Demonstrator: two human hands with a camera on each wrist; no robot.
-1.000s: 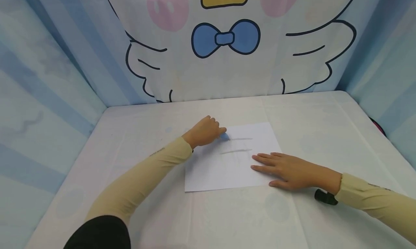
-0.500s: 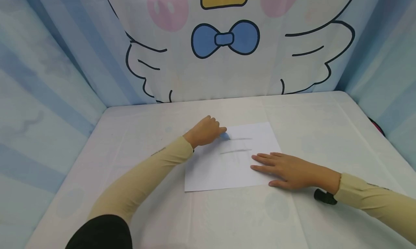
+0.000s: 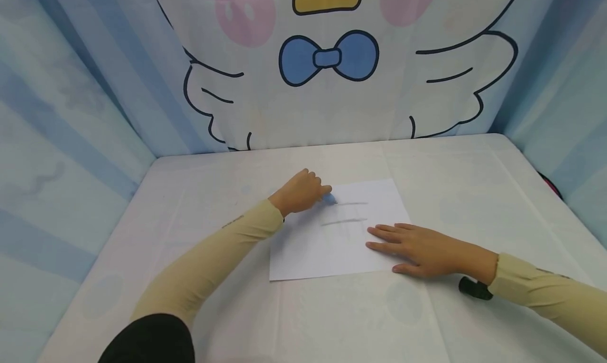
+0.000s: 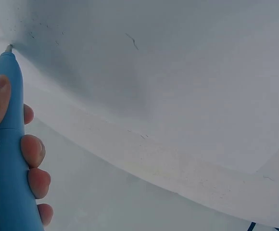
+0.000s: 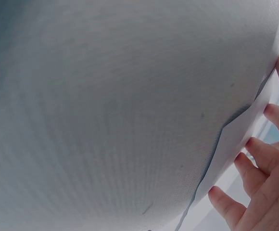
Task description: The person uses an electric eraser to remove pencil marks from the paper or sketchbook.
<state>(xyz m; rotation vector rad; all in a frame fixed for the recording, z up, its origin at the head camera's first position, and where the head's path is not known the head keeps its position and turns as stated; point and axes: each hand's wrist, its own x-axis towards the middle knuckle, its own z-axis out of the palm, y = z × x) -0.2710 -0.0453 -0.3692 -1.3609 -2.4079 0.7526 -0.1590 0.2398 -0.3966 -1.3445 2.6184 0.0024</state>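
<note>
My left hand [image 3: 300, 190] grips a chunky blue electric eraser [image 4: 7, 168], thumb on one side and fingers curled round the other. Its small pale tip [image 4: 9, 48] touches a sheet of white paper [image 3: 308, 252], at the left end of the upper of two grey lines [image 3: 352, 203]. Most of the eraser is hidden behind the hand in the head view. Dark crumbs [image 4: 31, 34] lie around the tip. At the paper's right edge, my right hand [image 3: 422, 248] rests with fingers spread and straight, fingertips on the sheet. The right wrist view shows these fingers [image 5: 252, 178] along the paper's edge.
A table with a white cloth [image 3: 351, 321] carries the paper. Behind it hangs a curtain [image 3: 327, 110] printed with a blue bow tie, and blue cloth [image 3: 61, 141] closes off the sides. A dark strap piece [image 3: 475, 288] sits below the right wrist.
The left hand and the eraser have crept very slightly right along the upper line. The right hand and the paper stay in place.
</note>
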